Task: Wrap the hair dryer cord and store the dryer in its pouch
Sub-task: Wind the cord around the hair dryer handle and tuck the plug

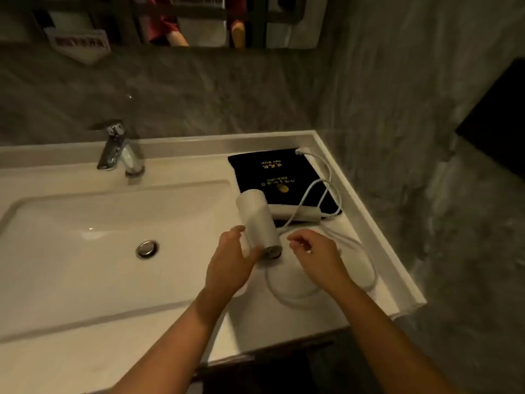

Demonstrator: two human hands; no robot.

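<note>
A white hair dryer (257, 217) lies on the counter right of the basin, its handle resting across a flat black pouch (281, 173) with gold print. My left hand (231, 263) cups the barrel's near end from the left, fingers spread around it. My right hand (315, 254) hovers just right of the barrel with fingers curled; whether it pinches the white cord (366, 265) I cannot tell. The cord loops loosely over the counter in front of the dryer and runs back along the pouch's right side to a plug (301, 151) at the far corner.
A white basin (56, 251) with a metal drain (147, 248) fills the left. A chrome faucet (120, 150) stands behind it. The counter's raised rim (369, 211) meets a grey marbled wall on the right. A mirror hangs above.
</note>
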